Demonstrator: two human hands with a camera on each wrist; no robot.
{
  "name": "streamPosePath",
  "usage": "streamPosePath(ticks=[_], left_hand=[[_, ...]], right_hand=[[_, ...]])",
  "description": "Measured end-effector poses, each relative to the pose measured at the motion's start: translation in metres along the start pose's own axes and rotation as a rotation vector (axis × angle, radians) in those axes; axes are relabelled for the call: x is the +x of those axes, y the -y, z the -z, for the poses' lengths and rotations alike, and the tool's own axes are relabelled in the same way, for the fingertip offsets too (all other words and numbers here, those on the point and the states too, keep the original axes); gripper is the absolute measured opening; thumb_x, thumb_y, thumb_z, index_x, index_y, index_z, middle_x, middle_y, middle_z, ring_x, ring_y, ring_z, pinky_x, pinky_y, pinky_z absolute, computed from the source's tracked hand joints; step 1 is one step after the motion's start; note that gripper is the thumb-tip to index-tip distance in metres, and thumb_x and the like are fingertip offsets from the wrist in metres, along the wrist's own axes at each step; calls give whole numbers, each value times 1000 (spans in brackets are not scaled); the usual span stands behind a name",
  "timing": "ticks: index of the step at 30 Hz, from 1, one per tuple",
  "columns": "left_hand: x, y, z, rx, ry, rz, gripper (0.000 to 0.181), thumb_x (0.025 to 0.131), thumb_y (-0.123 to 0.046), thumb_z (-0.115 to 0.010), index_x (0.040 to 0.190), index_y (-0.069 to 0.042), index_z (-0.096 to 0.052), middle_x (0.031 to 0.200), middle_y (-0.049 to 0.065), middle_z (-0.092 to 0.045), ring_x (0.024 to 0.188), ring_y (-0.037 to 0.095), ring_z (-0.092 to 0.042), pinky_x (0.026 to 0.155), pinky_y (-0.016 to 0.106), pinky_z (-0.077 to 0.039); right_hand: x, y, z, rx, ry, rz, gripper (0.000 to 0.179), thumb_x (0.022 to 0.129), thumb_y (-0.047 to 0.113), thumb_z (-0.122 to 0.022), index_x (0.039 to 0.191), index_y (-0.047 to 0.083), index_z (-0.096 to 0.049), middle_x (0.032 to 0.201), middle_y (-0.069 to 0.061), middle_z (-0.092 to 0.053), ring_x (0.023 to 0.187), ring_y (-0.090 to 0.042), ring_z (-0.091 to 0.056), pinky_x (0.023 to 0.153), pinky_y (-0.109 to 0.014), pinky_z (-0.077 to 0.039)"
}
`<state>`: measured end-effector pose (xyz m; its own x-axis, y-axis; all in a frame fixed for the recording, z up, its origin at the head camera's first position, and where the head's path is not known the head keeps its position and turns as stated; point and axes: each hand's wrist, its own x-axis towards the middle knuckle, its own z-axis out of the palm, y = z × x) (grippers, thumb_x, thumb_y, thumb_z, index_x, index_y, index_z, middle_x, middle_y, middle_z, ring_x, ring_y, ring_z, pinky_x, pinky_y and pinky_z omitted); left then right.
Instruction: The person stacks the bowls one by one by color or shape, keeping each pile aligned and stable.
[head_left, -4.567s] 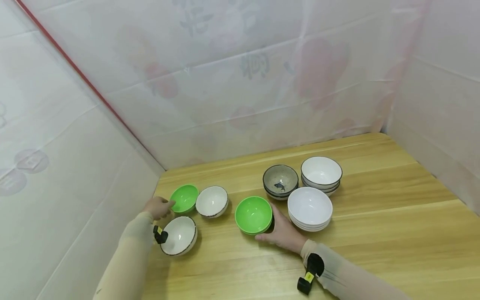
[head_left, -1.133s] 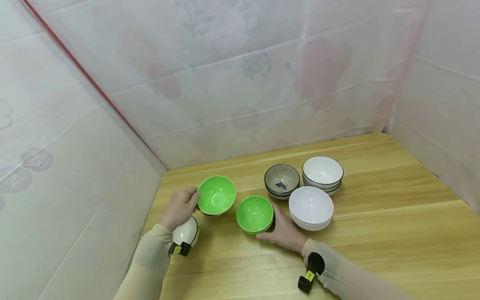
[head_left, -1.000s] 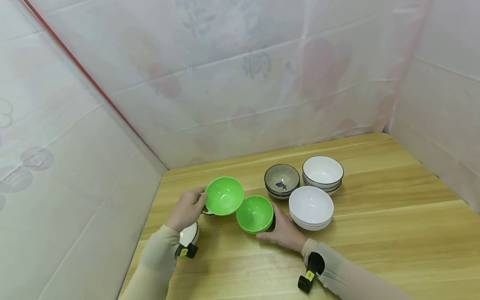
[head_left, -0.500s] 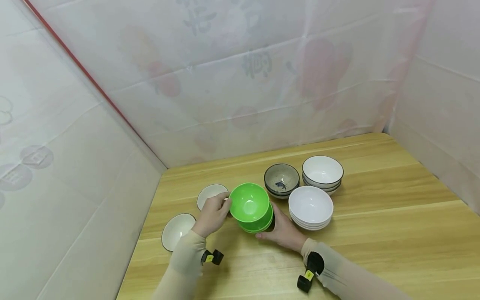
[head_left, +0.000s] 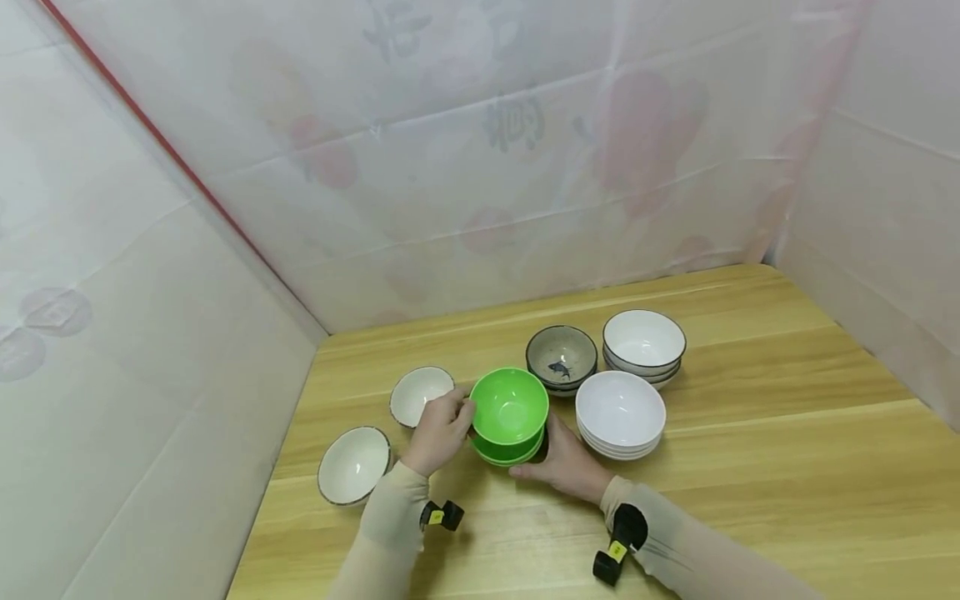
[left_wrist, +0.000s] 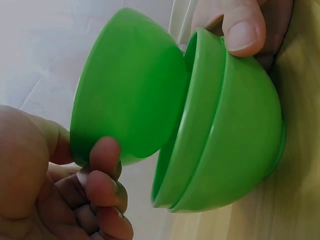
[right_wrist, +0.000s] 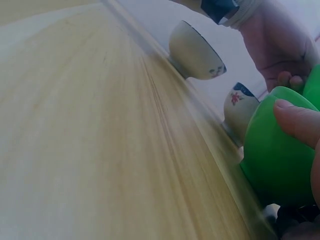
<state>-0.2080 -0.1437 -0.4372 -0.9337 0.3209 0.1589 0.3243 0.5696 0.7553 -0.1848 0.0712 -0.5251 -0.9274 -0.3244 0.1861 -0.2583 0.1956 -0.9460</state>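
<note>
My left hand (head_left: pixel 438 432) pinches a green bowl (head_left: pixel 510 406) by its left rim, thumb on one side and fingers on the other. This bowl hangs over two nested green bowls (head_left: pixel 504 457). In the left wrist view its base reaches into the mouth of the nested green bowls (left_wrist: pixel 245 125), while its rim stands well above theirs. My right hand (head_left: pixel 567 467) grips the nested pair from the right. The right wrist view shows my right thumb (right_wrist: pixel 298 120) against the outside of a green bowl (right_wrist: pixel 277 155) near its rim.
Two separate cream bowls with dark rims, a nearer one (head_left: pixel 354 467) and a farther one (head_left: pixel 418 396), stand left. A white bowl stack (head_left: pixel 621 412), a grey fish-patterned stack (head_left: pixel 561 354) and a dark-rimmed white stack (head_left: pixel 643 340) stand right. Sheeted walls border the wooden table (head_left: pixel 757 467).
My left hand has picked up the far-left green bowl and carried it right, past the farther cream bowl, to above the nested green pair. The right hand has kept its grip there.
</note>
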Motion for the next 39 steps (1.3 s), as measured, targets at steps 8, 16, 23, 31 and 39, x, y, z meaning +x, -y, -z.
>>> streamPosePath(ticks=[8,16,23,31,39], left_hand=[[-6,4,-2,-16,5,23,35,99,-9,-42,129,2,-55,64,-3,-61,55,15,-60,47,26,-50],[-12,9,-1,-22,-5,47,35,100,-9,-43,130,3,-55,65,-1,-60,55,10,-56,49,24,-49],[-11,13,-1,18,-9,14,34,99,-6,-43,129,6,-55,60,-6,-55,50,7,-50,44,23,-44],[-11,14,-3,118,-13,17,36,100,-8,-42,130,9,-53,97,13,-69,73,13,-57,66,31,-52],[-9,17,-6,146,17,27,37,101,-9,-41,133,10,-50,95,15,-67,64,10,-53,61,26,-48]], right_hand=[[3,-9,-3,4,25,-12,113,64,30,-91,151,34,-18,148,7,-36,137,-14,-32,115,-44,-20],[3,-8,-4,-5,19,-34,111,63,31,-91,150,33,-21,145,8,-39,135,-13,-35,114,-44,-22],[2,-1,-3,14,0,-51,113,63,23,-91,152,20,-21,147,-1,-38,136,-20,-34,114,-49,-20],[2,-8,-3,-16,-16,-38,115,61,32,-92,152,20,-22,148,-3,-38,135,-24,-36,113,-52,-21],[2,-6,-2,-45,-5,-89,118,61,33,-92,153,22,-18,149,-1,-35,136,-19,-34,114,-47,-21]])
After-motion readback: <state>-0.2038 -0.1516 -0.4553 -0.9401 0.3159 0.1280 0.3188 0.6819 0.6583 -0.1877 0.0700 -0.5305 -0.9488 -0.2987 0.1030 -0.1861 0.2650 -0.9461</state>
